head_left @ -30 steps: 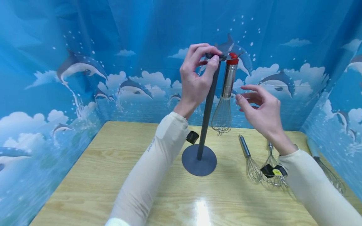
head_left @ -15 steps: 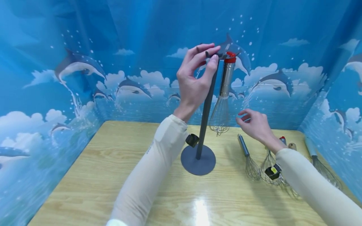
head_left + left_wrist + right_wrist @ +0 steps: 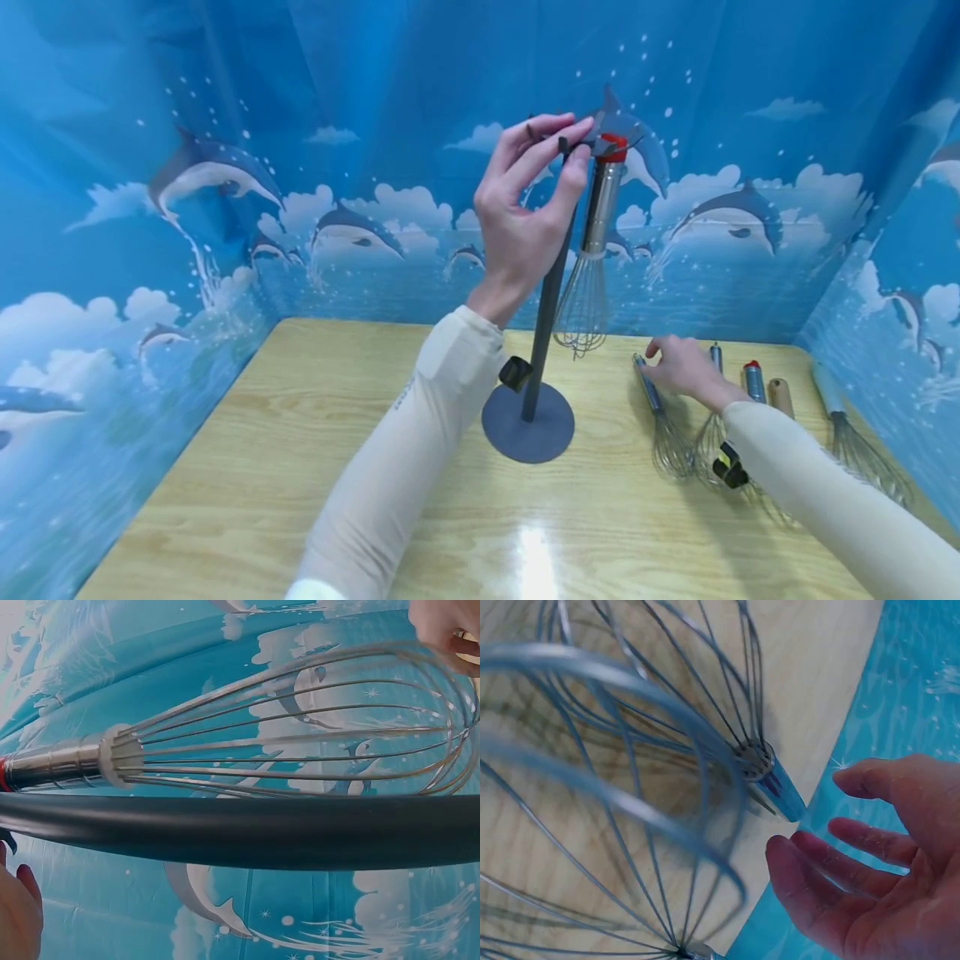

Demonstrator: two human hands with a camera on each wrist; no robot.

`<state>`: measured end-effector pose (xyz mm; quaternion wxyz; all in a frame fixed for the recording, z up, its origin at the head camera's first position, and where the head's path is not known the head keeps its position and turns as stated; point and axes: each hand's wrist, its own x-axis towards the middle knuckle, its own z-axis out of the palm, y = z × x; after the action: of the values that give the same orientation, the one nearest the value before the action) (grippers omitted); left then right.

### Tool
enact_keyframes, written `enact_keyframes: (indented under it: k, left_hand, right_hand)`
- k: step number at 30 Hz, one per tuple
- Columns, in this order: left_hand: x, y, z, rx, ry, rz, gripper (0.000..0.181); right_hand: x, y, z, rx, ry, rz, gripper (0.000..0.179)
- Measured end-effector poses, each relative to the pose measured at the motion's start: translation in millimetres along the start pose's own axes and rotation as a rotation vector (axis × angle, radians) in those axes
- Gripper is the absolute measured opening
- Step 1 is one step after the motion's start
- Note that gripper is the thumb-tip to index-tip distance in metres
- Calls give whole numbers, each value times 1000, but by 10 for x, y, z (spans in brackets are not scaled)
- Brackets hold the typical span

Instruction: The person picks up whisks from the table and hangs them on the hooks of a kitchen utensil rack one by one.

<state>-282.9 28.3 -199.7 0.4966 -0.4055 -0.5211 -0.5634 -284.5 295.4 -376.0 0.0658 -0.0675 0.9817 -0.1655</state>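
The left hand pinches the hooked top of a dark stand, thumb on one side and forefinger on the other. The right hand has its fingers loosely bent and parted from the thumb, with nothing between them; it hovers at the handle end of the leftmost tabletop whisk.

Just right of the pole, a red-topped metal whisk hangs handle up from a hook, its wires well above the table. The stand's round base sits near the middle of the wood, a broad stretch of grain between it and the left edge. To the right, the whisks lie close together, handles toward the far edge: a second metal one beyond the right hand, then a red-capped one, a wooden-handled one and, by the right edge, a pale-blue-handled one. A dolphin-print backdrop rises right behind the far edge.

From above, the right fingers seem to meet the handle; the right wrist view shows a gap between them. The left wrist view shows a pale collar where the hanging wires enter the handle; whether those wires touch the pole cannot be told.
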Motion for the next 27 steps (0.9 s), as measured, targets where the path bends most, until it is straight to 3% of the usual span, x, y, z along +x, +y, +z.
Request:
enact_keyframes:
  k: [8,14,21,27]
  left_hand:
    - [-10,5,15,31,2,26,24]
    - [-19,14,35,57,-3,43,25]
    - [-24,16,44,79,5,47,25]
    - [-31,15,49,105,17,61,22]
  right_hand:
    - [18,-11,111,-14,-88,9,52]
    - [35,-12,186,-4,-84,38,48]
    - [45,-7,168,44,-46,45,51]
    - [-1,-113,-25,137,83,18,59]
